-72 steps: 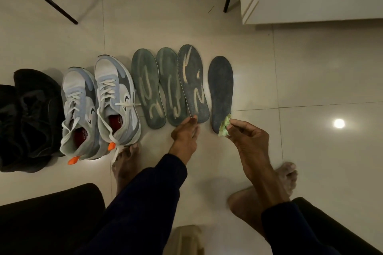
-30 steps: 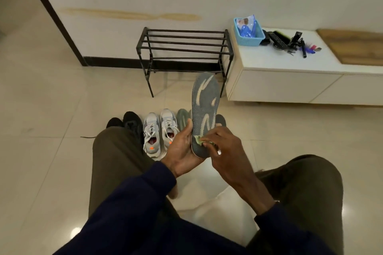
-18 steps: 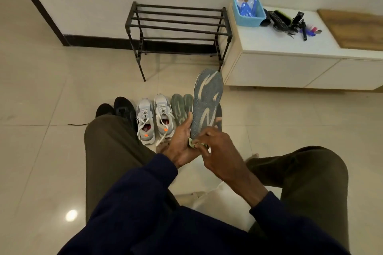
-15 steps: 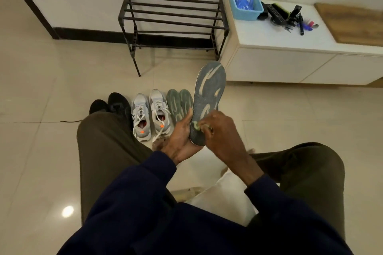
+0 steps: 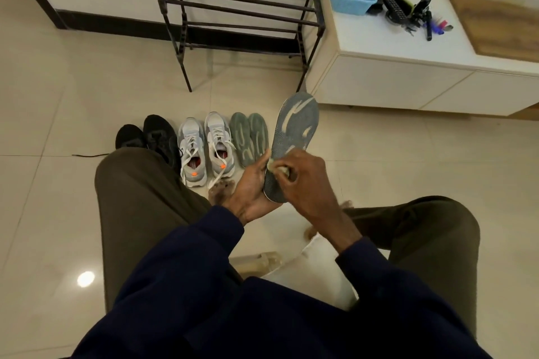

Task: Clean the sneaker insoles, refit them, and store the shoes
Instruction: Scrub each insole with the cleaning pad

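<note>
**Grey insole under wipe: hazards noted at cleaning stage**

Grey-blue insole (image 5: 294,128) is held off the floor in front of the seated person, toe end pointing up and away, patterned face toward the camera. The left hand (image 5: 252,186) grips it at the heel end only, thumb along the near edge; the fingers behind it are hidden. The right hand (image 5: 306,181) has its fingers curled, pinching a small pale wipe (image 5: 275,167) against the lower half of the insole.

Assessment: cleaning is under way, and refitting and storage are not yet begun.

Hazards, as judged:

1. Flex. The insole is supported at one end only. Firm rubbing toward the toe would likely bend or crease it.
2. Drop. A one-ended grip on a dampened surface may slip, and the insole would land on the tile floor (image 5: 58,125) and pick up dirt again.
3. Smearing. The wipe is small for the area, and once loaded it may spread grime rather than lift it.
4. Mix-up. Two greener insoles (image 5: 249,138) lie side by side on the floor just beside the grey sneakers (image 5: 205,148), with black shoes (image 5: 148,137) further left. Refitting could put an insole in the wrong shoe or on the wrong side. No mate to the held insole is visible.
5. Damp refit. Insoles returned wet may hold odour once the shoes go on the metal rack (image 5: 242,9) by the wall.
</note>
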